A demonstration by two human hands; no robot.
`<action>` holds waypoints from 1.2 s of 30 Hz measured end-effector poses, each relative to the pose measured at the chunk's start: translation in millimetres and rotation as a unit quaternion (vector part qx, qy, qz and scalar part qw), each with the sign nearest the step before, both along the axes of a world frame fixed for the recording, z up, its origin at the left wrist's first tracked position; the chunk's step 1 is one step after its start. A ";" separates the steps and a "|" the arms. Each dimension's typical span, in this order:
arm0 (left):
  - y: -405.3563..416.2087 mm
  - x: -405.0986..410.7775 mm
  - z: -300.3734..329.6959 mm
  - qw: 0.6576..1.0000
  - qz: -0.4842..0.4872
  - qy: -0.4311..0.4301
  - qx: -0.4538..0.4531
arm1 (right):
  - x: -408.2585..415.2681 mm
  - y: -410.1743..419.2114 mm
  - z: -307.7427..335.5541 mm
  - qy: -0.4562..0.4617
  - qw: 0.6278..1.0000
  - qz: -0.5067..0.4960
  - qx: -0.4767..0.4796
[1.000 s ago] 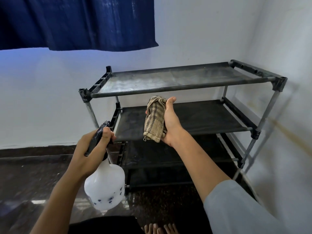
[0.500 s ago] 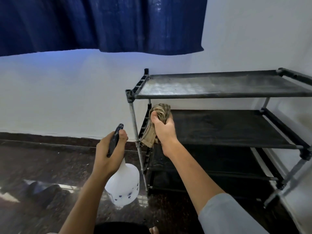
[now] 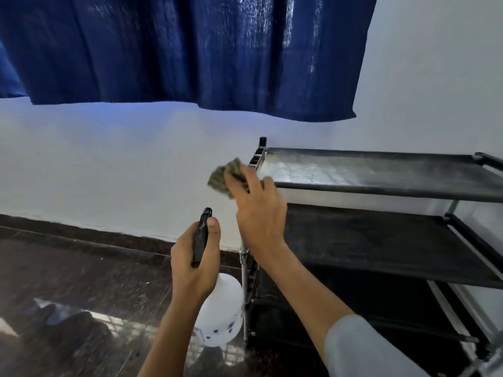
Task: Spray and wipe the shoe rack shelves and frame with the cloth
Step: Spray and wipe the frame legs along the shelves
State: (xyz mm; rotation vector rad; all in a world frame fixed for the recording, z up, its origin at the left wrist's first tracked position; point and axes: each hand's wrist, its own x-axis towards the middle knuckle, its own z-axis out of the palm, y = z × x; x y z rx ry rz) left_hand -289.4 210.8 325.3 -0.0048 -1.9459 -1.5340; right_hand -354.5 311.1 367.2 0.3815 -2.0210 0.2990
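Note:
A black metal shoe rack (image 3: 381, 189) with several fabric shelves stands against the white wall at the right. Its top shelf looks pale and wet near the left end. My right hand (image 3: 258, 213) grips a bunched tan checked cloth (image 3: 224, 178) and holds it against the rack's top left front corner, hiding that corner. My left hand (image 3: 196, 262) grips the black trigger head of a white spray bottle (image 3: 220, 317), which hangs upright just left of the rack's front left leg.
A dark blue curtain (image 3: 190, 50) hangs over the wall above and left of the rack. The floor (image 3: 68, 295) is dark, glossy stone. The white wall runs close behind the rack and meets another wall at the right.
My right hand has risen with the cloth from the middle shelf's left end to the top left corner of the frame. My view has swung further left; the bottle hand has barely moved.

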 end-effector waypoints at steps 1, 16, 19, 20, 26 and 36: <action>0.2 0.2 0.4 1.000 0.004 0.003 0.004 | -0.1 0.8 -8.2 0.009 0.999 -0.008 0.030; 7.1 8.6 19.6 0.998 0.012 0.053 0.038 | 20.9 -17.6 0.2 -0.162 0.979 -0.094 0.082; 9.4 9.5 21.6 0.998 0.017 0.047 0.047 | 21.0 -22.9 -9.3 -0.217 0.969 -0.088 0.083; 8.8 9.4 22.4 0.997 0.024 0.045 0.053 | 22.5 -25.3 -6.6 -0.198 0.971 -0.109 0.083; 5.4 10.4 21.4 0.996 0.044 0.045 0.069 | 19.8 -36.3 17.6 -0.100 0.983 -0.137 0.075; -5.3 12.2 23.1 0.993 0.077 0.057 0.072 | 7.8 -30.6 12.1 -0.090 0.994 -0.064 0.026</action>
